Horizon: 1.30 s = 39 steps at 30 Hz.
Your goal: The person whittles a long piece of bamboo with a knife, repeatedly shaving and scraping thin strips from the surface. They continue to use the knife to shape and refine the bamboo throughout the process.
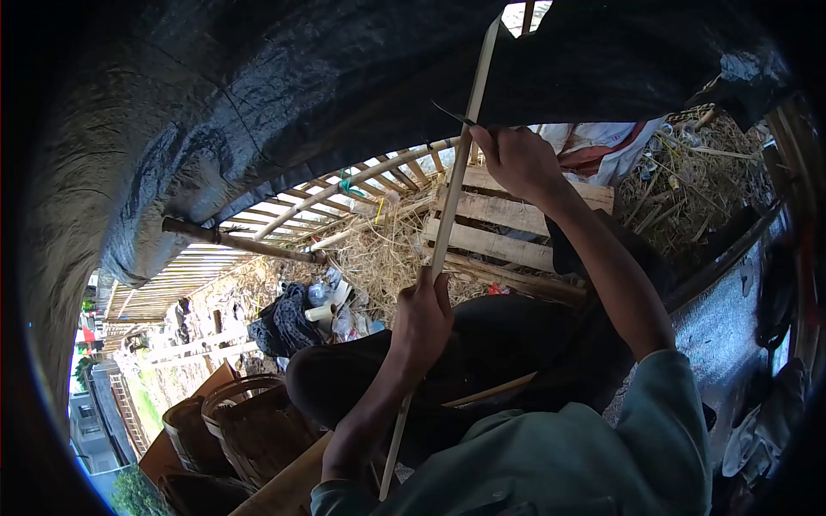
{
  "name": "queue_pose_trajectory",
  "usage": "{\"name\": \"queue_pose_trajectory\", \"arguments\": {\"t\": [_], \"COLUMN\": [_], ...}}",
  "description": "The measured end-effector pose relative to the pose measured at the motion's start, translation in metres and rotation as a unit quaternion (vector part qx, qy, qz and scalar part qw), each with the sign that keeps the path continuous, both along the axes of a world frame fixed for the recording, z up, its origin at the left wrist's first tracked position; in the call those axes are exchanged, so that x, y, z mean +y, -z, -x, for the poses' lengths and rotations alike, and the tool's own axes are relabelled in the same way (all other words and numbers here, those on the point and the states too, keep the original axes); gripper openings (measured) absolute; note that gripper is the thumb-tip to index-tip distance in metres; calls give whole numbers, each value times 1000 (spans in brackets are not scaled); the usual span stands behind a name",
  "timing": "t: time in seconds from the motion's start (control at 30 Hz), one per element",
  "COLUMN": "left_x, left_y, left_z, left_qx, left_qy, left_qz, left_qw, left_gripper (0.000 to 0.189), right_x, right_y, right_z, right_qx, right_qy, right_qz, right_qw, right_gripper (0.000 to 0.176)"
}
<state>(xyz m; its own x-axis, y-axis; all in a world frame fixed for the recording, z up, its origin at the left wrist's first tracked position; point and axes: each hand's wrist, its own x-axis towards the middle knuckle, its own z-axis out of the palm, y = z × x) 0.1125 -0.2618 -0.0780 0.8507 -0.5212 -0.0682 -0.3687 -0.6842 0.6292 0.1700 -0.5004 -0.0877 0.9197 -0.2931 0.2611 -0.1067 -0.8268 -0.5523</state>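
Note:
A long, pale bamboo strip runs steeply from the top of the view down past my lap. My left hand is closed around its lower part, above my dark-trousered knee. Higher up, my right hand is closed on a knife, whose thin dark blade crosses the strip and points left. The knife's handle is hidden inside my fingers. The blade appears to touch the strip. Below my left hand, the strip's lower end passes beside my left forearm.
Dark plastic sheeting hangs overhead. A wooden pallet lies ahead on straw, with a bamboo fence beyond. Woven baskets stand at lower left. A patterned dark cloth bundle and plastic litter lie near my knee. White sacking sits behind my right hand.

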Motion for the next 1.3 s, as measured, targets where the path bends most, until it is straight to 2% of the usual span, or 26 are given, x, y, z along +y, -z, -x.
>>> {"name": "queue_pose_trajectory", "arguments": {"t": [0.07, 0.23, 0.33, 0.43, 0.57, 0.63, 0.7, 0.77, 0.8, 0.83, 0.97, 1.1, 1.23, 1.3], "left_x": [1, 3, 2, 3, -1, -2, -4, -4, -3, -3, -1, -2, -3, -3], "left_y": [-1, 1, -1, 7, -1, -7, -6, -7, -7, -6, -2, -3, -5, -4], "left_z": [1, -2, 0, 0, 2, 0, 5, 7, 7, 7, 1, -2, -4, -4], "left_qx": [7, 26, -1, -8, 28, 52, 44, 35, 30, 26, 23, 15, 35, 24], "left_qy": [0, -1, 9, 10, -11, -19, -28, -28, -28, -29, -31, -30, -24, -21], "left_qz": [0, 16, 30, 36, -24, -62, -43, -33, -29, -25, 3, 12, 29, 32], "left_qw": [1000, 1000, 1000, 999, 999, 997, 998, 998, 999, 999, 999, 999, 999, 999], "left_gripper": [16, 17, 16, 17, 18, 18, 17, 17, 17, 17, 17, 18, 18, 18], "right_x": [10, 52, 65, 69, 69, 56, 25, -20, -35, -46, -50, -50, -44, -40], "right_y": [-1, -14, 4, 4, 3, 1, -1, -5, -7, -8, 4, -6, -12, -12], "right_z": [5, 43, 61, 63, 59, 44, 20, -9, -15, -22, -26, -26, -23, -21], "right_qx": [2, 7, -10, -19, 22, 30, -4, 57, 38, 76, 63, 67, 19, 27], "right_qy": [-9, -140, -199, -206, -179, -96, -32, 26, 56, 61, 73, 69, 56, -1], "right_qz": [30, 66, 25, 33, 68, 80, 88, 99, 123, 80, 76, 61, 67, 57], "right_qw": [1000, 988, 980, 978, 981, 992, 996, 993, 990, 992, 992, 994, 996, 998], "right_gripper": [44, 37, 42, 42, 44, 47, 54, 59, 61, 63, 61, 61, 54, 43]}}
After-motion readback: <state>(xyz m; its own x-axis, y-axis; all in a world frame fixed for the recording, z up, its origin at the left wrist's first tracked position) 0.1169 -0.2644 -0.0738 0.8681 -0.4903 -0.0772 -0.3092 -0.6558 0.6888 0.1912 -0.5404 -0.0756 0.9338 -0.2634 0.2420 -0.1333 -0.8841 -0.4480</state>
